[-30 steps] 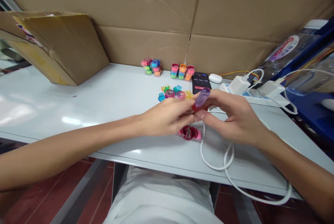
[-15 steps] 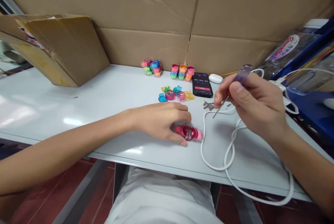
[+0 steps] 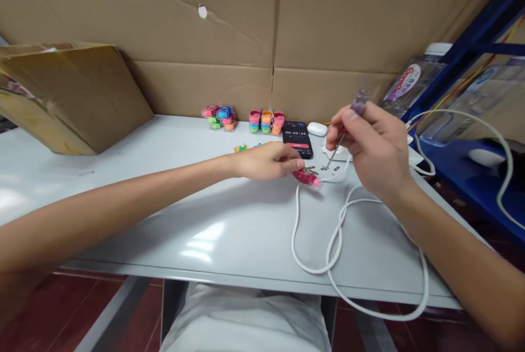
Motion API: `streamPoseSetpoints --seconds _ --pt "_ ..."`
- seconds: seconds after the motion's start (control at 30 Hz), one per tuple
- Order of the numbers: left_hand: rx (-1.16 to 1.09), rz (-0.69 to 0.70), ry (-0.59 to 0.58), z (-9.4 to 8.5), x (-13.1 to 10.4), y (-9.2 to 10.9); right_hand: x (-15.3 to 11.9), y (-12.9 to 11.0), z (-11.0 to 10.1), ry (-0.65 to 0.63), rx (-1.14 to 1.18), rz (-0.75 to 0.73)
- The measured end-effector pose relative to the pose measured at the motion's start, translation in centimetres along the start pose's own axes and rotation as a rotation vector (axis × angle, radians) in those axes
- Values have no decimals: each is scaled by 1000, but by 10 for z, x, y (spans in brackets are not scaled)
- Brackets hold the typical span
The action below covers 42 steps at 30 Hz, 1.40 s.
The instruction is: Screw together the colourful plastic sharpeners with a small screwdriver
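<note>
My left hand [image 3: 273, 162] grips a small red and pink plastic piece [image 3: 304, 177], its fingers covering the piece's left end. Small flat metal pieces [image 3: 310, 170] lie on the table just beside that piece. A screwdriver [image 3: 358, 105] with a clear purple handle is held in my right hand [image 3: 375, 141]. Its thin shaft slants down to the left, and the tip is at the metal pieces. Behind my left hand, yellow and green plastic parts [image 3: 241, 148] show partly; the rest there is hidden.
Colourful small toys [image 3: 219, 117] and stacked ones [image 3: 266, 122] stand along the cardboard wall, near a phone [image 3: 297, 139] and a white case [image 3: 317, 129]. A white cable [image 3: 296, 232] loops over the table's right side. A cardboard box [image 3: 82, 95] stands left, a bottle [image 3: 414, 76] right.
My left hand has moved the red and pink piece away from the front edge to the metal pieces. The screwdriver tip has come to those pieces. The camera view has shifted.
</note>
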<state>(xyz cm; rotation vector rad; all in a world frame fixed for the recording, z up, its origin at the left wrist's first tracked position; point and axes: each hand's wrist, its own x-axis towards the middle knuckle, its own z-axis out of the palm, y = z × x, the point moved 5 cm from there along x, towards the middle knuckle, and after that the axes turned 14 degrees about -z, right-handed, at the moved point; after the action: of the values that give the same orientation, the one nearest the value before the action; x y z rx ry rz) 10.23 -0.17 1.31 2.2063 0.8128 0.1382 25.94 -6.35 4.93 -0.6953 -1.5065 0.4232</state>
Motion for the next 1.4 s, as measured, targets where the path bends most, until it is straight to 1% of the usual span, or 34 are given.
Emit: streamPoseSetpoints --seconds 0.07,0.13,0.23,0.3,0.37,0.43,0.5,0.6,0.63,0.67,0.73,0.77,0.8,0.83,0.93,1.07,1.13,1.23,1.3,1.4 --pt "-162 -116 22 0 11 -6 -1 0 3 -10 -8 8" --pt "-312 -207 64 0 17 -11 -1 -3 6 -26 -11 1" --pt "-441 -281 88 -2 19 -14 -2 -6 9 -45 -15 -13" --pt "-466 -279 90 -6 16 -13 -2 -6 9 -59 -36 -16" --pt "-466 -249 88 -12 8 -10 -2 -5 9 -71 -63 -19" --pt "-449 -196 93 -19 -3 -8 -3 -3 8 -76 -71 -12" --pt "-417 -132 128 -29 -18 -9 -4 0 8 -74 -64 13" --pt "-375 -37 261 -52 -41 -21 -6 2 10 -76 -51 50" --pt "-346 9 330 -62 -49 -28 -8 3 11 -81 -51 56" --pt "-280 50 426 -72 -56 -35 -9 3 11 -90 -53 60" --pt "-12 130 628 -89 -68 -49 -12 3 13 -110 -58 65" --pt "167 132 702 -95 -72 -56 -13 3 14 -122 -60 68" --pt "295 124 749 -99 -74 -64 -15 3 15 -132 -64 68" --pt "368 126 762 -101 -74 -71 -16 2 16 -144 -71 65" --pt "452 110 754 -102 -72 -85 -18 1 19 -182 -91 55" --pt "512 24 740 -95 -66 -94 -20 0 23 -217 -121 78" --pt "459 -31 736 -94 -62 -97 -21 0 24 -225 -143 98" --pt "307 -197 709 -95 -57 -108 -24 1 26 -265 -167 102" --pt "259 -289 681 -94 -55 -114 -25 1 28 -307 -182 93" --pt "284 -323 591 -91 -54 -114 -26 0 30 -355 -208 74"
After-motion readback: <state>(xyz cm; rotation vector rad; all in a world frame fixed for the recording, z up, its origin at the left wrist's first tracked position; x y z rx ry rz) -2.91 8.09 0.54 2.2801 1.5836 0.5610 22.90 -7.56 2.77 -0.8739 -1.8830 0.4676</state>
